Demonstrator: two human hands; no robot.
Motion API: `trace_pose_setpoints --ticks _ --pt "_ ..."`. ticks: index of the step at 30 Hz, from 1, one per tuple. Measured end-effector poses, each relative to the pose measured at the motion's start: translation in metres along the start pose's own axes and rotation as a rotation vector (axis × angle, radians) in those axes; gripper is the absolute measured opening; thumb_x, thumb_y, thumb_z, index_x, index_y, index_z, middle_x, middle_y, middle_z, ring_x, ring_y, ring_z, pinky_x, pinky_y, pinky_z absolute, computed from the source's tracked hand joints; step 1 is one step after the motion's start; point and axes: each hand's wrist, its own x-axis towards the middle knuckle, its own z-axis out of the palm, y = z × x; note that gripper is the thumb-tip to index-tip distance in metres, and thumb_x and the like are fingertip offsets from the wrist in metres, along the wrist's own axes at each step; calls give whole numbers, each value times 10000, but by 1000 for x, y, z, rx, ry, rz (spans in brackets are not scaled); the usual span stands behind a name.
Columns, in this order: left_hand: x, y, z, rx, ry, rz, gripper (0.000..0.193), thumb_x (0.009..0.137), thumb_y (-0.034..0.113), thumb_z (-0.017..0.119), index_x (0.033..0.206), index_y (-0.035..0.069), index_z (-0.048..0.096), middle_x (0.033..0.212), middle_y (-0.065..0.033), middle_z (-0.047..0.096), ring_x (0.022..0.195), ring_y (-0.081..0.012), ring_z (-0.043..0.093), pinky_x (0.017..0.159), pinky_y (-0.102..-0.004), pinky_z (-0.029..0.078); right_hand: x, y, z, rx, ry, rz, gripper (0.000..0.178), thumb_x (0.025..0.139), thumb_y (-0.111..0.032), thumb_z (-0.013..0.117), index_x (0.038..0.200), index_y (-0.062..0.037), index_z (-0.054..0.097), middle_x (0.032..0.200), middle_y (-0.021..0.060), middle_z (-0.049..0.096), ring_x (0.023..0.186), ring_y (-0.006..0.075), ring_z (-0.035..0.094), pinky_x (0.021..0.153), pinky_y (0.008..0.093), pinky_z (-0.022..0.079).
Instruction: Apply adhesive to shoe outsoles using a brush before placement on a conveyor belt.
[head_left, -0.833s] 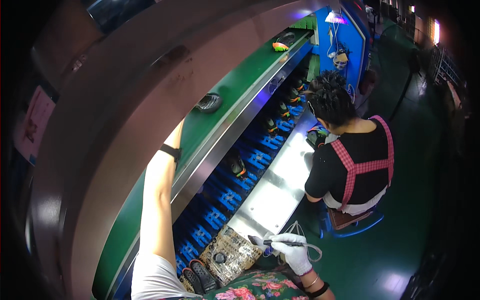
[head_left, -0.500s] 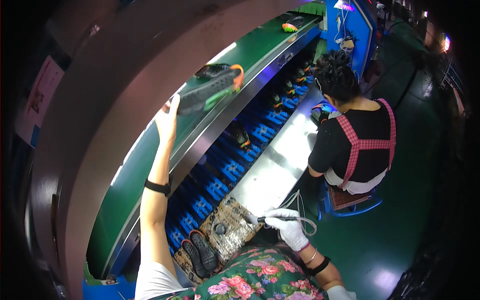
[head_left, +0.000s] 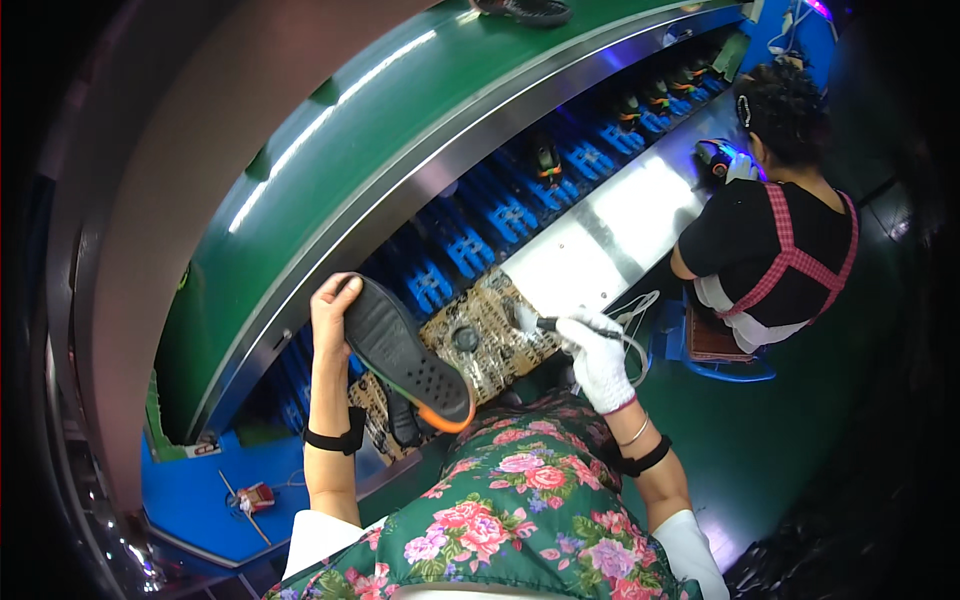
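Observation:
My bare left hand (head_left: 335,312) grips a dark shoe sole (head_left: 395,340) by one end, thumb on top. The sole is tilted over the near end of the work ledge, with small holes and an orange rim at its lower end. Partly hidden beneath it, another dark sole (head_left: 403,418) lies on the ledge. My right hand (head_left: 598,368), in a white knit glove, closes around a black-handled brush (head_left: 575,328) fitted with a pale tube. Its whitish tip is just above the glue-stained board (head_left: 500,350), beside a round dark knob (head_left: 466,338).
Beyond the ledge runs a green conveyor belt (head_left: 300,165) with a dark shoe piece (head_left: 525,10) at its far side. Blue racks (head_left: 470,250) line the space below it. A seated co-worker (head_left: 780,220) handles a shoe at the right of the metal ledge (head_left: 600,250).
My left hand has come back from over the conveyor to the near ledge, bringing the sole with it. The view has shifted; my right hand still grips the brush above the board.

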Motion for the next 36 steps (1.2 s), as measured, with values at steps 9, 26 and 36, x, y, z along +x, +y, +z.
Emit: trace_pose_setpoints --ticks 9,26,36 --pt "-61 -101 -11 -542 -206 -594 605 894 446 749 1317 32 625 1247 -158 697 1143 -280 681 1029 -462 523 -19 -30 89 120 -263 77 189 932 32 644 1096 20 737 1071 89 732 843 110 639 728 233 507" --pt "-112 -64 56 -1152 -388 -752 1204 733 1014 251 1359 33 558 1159 -205 663 975 -362 677 930 -511 548 -40 -41 159 -303 -434 -93 244 834 67 751 1078 47 743 1095 145 755 933 167 720 837 280 584" --pt "-107 -28 83 -1109 -196 -478 971 889 888 300 1465 131 495 1347 -110 622 1141 -320 646 1009 -489 521 -37 -49 163 -647 -530 -740 222 781 83 775 996 33 752 1078 189 756 885 208 743 806 329 591"
